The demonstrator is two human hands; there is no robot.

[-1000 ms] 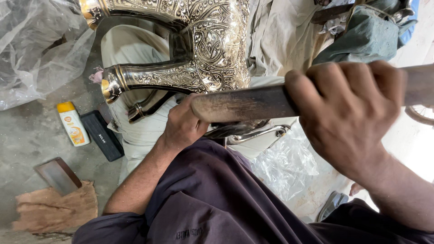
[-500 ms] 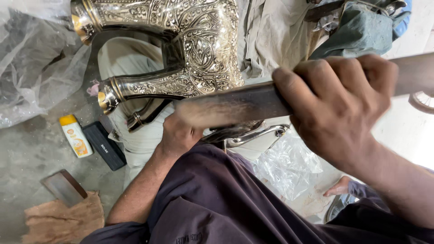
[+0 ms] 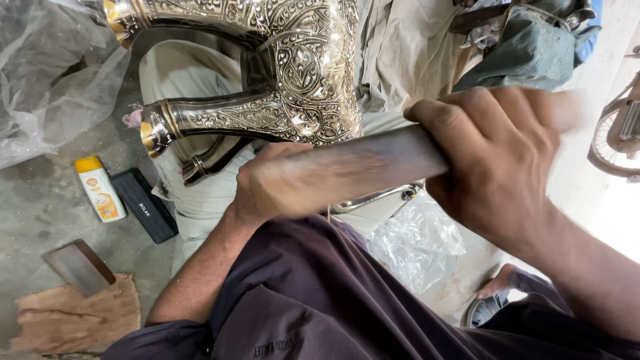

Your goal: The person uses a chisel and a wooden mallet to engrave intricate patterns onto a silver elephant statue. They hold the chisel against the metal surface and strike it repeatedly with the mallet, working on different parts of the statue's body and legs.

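Right, the long dark bar (image 3: 373, 163) runs across the middle of the view, blurred along its length, and both hands are on it. The right hand (image 3: 497, 160) is wrapped around the bar's near end, fingers clenched tight over the top, knuckles up. The left hand (image 3: 267, 183) sits at the bar's far end, partly hidden behind the blurred metal; it seems to press or hold there, but whether its fingers are closed I cannot tell.

Just beyond the bar is the big engraved metal piece (image 3: 300, 80), silver with floral patterns and gold-coloured tips on its curved arms. It rests on a lap in pale cloth (image 3: 200, 200), and the bar's far end lies right against its lower edge.

Below the hands, a dark purple sleeve and garment (image 3: 313, 293) fill the foreground. Out on the grey floor (image 3: 40, 207) to the left: a small yellow and white bottle (image 3: 100, 189), a flat black case (image 3: 143, 205) just beside it, a flat grey block (image 3: 79, 267) on a torn piece of brown cardboard (image 3: 73, 320). Crumpled clear plastic (image 3: 53, 87) lies upper left, more plastic by the right knee, and a bare foot in a sandal (image 3: 497, 293) shows lower right.
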